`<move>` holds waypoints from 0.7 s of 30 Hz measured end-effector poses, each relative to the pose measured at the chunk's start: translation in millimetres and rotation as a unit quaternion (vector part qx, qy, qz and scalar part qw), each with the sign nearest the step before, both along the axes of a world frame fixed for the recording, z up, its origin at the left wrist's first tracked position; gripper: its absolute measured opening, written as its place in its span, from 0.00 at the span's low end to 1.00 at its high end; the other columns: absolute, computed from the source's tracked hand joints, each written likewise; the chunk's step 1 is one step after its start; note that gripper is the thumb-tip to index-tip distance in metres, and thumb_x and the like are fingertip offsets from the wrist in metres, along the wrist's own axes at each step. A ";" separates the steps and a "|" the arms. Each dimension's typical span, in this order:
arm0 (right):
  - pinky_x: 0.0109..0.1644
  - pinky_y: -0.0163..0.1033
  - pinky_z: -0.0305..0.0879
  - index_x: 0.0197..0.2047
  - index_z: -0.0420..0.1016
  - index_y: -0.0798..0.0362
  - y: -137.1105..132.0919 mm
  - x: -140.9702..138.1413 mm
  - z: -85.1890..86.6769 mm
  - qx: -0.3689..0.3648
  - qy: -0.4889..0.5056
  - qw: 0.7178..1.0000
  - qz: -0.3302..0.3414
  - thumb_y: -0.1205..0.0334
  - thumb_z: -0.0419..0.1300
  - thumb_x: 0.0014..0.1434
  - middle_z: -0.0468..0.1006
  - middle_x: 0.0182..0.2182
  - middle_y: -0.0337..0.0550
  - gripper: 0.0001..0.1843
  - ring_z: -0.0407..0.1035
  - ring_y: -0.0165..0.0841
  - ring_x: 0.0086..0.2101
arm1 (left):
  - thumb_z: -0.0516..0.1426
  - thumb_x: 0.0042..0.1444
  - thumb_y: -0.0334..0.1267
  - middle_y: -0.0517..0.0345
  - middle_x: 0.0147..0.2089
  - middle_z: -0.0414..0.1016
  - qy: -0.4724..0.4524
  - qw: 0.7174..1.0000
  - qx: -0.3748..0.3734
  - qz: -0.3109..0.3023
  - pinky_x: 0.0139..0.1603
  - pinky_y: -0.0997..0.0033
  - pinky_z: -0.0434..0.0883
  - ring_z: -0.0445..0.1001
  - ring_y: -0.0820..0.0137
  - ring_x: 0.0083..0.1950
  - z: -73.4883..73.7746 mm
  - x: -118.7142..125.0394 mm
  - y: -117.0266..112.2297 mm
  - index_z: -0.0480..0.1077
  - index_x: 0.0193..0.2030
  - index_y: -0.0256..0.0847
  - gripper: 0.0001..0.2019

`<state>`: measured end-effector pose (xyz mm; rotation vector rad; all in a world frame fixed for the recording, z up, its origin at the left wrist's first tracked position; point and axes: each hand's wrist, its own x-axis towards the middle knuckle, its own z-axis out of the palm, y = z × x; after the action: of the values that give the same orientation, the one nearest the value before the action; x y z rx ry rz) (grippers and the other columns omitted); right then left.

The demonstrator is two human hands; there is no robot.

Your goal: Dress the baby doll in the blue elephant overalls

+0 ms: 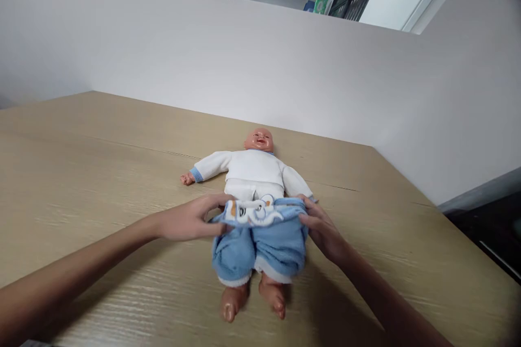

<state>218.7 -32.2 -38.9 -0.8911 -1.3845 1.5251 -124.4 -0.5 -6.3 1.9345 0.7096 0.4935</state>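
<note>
A baby doll (260, 141) lies on its back, its head away from me and its bare feet towards me. It wears a white top (255, 167) with blue cuffs. Blue doll pants (280, 244) with white hems cover its legs, and their upper edge, with a white cartoon patch, is bunched around the thighs. My left hand (195, 218) is closed on the left side of the waistband, thumb in front. On the other side, my right hand (323, 227) grips the waistband's right edge. White cloth shows at the doll's hips above the pants.
A wooden table (122, 190) bears the doll. White partition walls (203, 59) rise behind the table and along its right side. Something dark (488, 222) stands beyond the right edge.
</note>
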 end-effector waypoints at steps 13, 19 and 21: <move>0.74 0.52 0.58 0.63 0.78 0.43 9.5 -29.9 -49.0 -0.102 0.026 0.990 -0.097 0.40 0.71 0.63 0.80 0.63 0.43 0.30 0.67 0.47 0.67 | 0.67 0.67 0.47 0.53 0.68 0.78 -0.285 0.881 -0.357 0.120 0.72 0.57 0.68 0.75 0.57 0.68 -68.4 14.8 6.9 0.74 0.68 0.50 0.25; 0.63 0.49 0.69 0.57 0.80 0.46 6.7 -22.6 -35.8 -0.045 -0.029 0.997 -0.055 0.39 0.71 0.62 0.83 0.50 0.44 0.27 0.75 0.45 0.52 | 0.67 0.66 0.45 0.51 0.63 0.81 -0.298 0.893 -0.317 0.114 0.69 0.60 0.69 0.78 0.59 0.62 -68.8 13.8 9.0 0.77 0.63 0.47 0.20; 0.53 0.43 0.70 0.48 0.80 0.48 7.0 -19.3 -26.8 0.015 -0.082 0.993 -0.081 0.39 0.70 0.64 0.80 0.43 0.41 0.22 0.72 0.41 0.44 | 0.69 0.63 0.46 0.52 0.56 0.83 -0.285 0.921 -0.231 0.136 0.65 0.62 0.70 0.79 0.58 0.58 -62.5 10.1 14.3 0.79 0.56 0.44 0.17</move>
<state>199.4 -25.2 -65.7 -1.1027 -1.4094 1.3295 -114.4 13.8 -68.7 1.1686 0.6372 0.9233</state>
